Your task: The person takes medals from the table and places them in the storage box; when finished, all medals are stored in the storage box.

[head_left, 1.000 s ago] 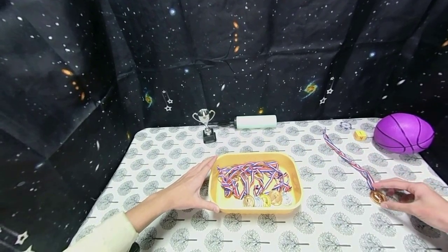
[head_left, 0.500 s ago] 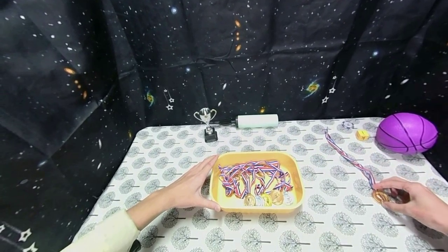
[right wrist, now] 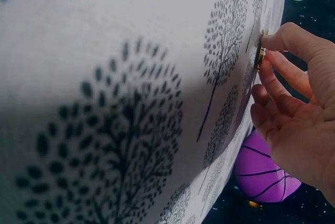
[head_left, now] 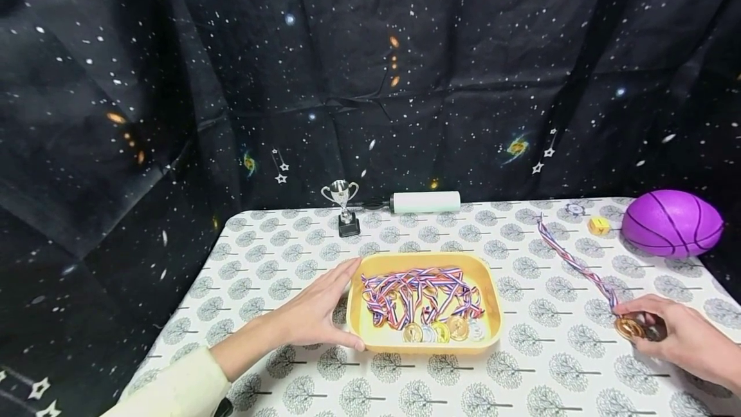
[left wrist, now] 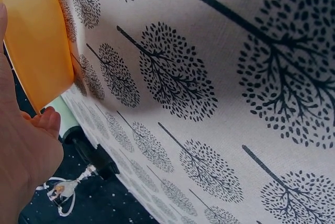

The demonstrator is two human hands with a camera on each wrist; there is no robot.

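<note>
A yellow plastic tray (head_left: 494,295) sits mid-table, with several gold, silver and bronze-coloured medals (head_left: 441,331) and their striped ribbons (head_left: 413,282) inside. My left hand (head_left: 315,307) grips the tray's left end, thumb at the front corner and fingers along the side toward the back. The left wrist view has fingertips at the rim of the tray (left wrist: 44,41). Far to the right, my right hand (head_left: 671,330) pinches a bronze-coloured medal (head_left: 627,328) between thumb and fingers, low over the cloth. Its red, white and blue ribbon (head_left: 576,262) stretches away toward the back of the table.
Behind the tray stand a small silver trophy cup (head_left: 341,204) on a black base and a pale cylinder with a black end (head_left: 425,202). At the back right are a purple ball (head_left: 671,224), a yellow cube (head_left: 599,225) and a small round item (head_left: 576,209). A dark starry curtain (head_left: 370,82) hangs behind.
My right hand has shifted only slightly around the medal, its thumb now less visible beneath. The left hand and tray stay in place; the head view has moved a little.
</note>
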